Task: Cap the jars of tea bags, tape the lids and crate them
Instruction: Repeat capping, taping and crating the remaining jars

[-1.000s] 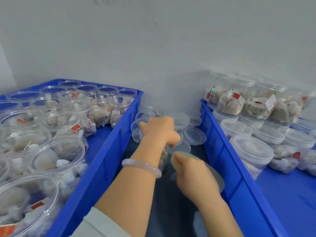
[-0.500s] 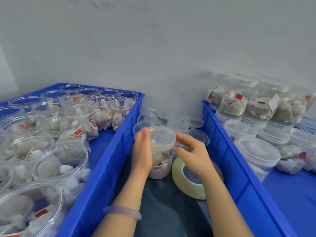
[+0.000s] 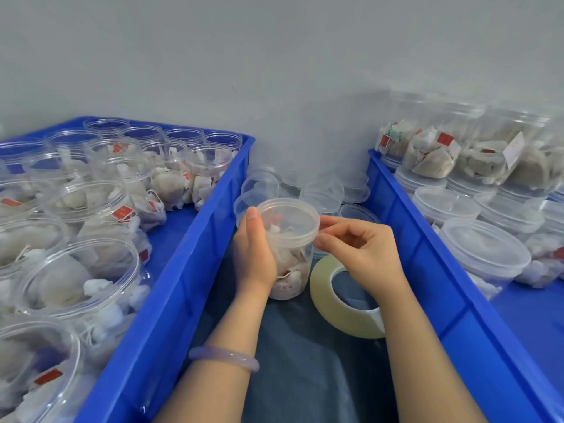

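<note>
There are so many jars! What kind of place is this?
Probably a small tea-packing workroom: a blue crate of open jars of tea bags, another crate of capped jars, and a tape roll beside the held jar.

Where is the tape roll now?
Head view: the tape roll sits between the left crate and right crate, just right of the capped jar, below the right hand.

Reaches forward with both bare forearms, wrists side by side. Curls left grip [image 3: 254, 254] sideways, thumb straight up, fingers hidden beyond. Hunches right grip [image 3: 366, 254] knuckles-up, fingers bent, thumb and forefinger tips nearly meeting, perhaps pinching something.
</note>
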Tool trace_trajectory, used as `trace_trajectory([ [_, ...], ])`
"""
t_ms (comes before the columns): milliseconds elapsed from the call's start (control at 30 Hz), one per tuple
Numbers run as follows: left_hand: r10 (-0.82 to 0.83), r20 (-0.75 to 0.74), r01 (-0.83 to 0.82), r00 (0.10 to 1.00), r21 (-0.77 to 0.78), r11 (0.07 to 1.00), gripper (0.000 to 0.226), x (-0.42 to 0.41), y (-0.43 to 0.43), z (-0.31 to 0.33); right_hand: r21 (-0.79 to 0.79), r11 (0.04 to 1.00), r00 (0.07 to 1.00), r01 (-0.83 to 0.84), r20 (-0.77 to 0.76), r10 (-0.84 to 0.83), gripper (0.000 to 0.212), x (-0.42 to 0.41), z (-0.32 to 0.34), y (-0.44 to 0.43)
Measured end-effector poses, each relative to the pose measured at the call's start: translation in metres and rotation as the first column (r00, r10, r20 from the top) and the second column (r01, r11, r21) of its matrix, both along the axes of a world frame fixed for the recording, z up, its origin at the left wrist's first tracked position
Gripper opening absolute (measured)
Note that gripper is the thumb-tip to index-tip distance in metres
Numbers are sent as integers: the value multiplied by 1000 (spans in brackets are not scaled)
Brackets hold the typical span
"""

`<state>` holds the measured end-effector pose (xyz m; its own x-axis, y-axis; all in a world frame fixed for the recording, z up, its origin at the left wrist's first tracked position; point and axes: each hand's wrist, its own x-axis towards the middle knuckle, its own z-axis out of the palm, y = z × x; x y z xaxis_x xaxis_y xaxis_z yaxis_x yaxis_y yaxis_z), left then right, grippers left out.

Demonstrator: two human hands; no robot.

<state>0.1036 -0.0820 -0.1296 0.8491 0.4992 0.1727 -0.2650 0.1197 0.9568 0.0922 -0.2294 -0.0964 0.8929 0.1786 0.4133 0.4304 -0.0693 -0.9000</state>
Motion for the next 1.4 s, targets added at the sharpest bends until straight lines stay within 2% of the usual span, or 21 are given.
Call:
trace_trajectory([
  [100,7,-11,-7,1000,2,1000,56,1,1,2,-49,998,998,-44,-54,41,20,0,2,-5],
  [200,-5,-9,5,1000,3,1000,57,2,2,2,-107,993,996,-55,-73,48,27,-1,4,-6],
  [333,-17,-4,17,1000,-1,1000,60,2,1,0,-148,986,996,-70,-65,61,15,-3,9,-3],
  [400,-11,9,11,1000,5,1000,57,3,2,-1,-184,981,997,-60,-66,49,17,-2,10,-4],
  [500,-7,23,7,1000,1,1000,53,3,2,-1,-191,980,996,-57,-84,41,23,-1,10,-5],
  [600,-18,18,18,1000,-5,1000,57,4,2,-2,-166,984,995,-69,-88,55,13,-1,10,-4],
  [700,-33,18,33,999,-4,999,59,4,2,-2,-187,982,998,-29,-54,19,16,0,8,-2],
  [1000,-21,37,21,999,9,1000,49,2,3,1,-6,997,983,-81,-168,79,14,3,1,-7],
  [1200,-67,51,70,996,-55,996,49,6,5,-1,-42,997,988,64,-138,-69,8,8,-6,-1],
  [1400,-205,101,213,973,-69,975,49,7,9,-2,210,971,964,113,-258,-56,4,12,-15,5],
])
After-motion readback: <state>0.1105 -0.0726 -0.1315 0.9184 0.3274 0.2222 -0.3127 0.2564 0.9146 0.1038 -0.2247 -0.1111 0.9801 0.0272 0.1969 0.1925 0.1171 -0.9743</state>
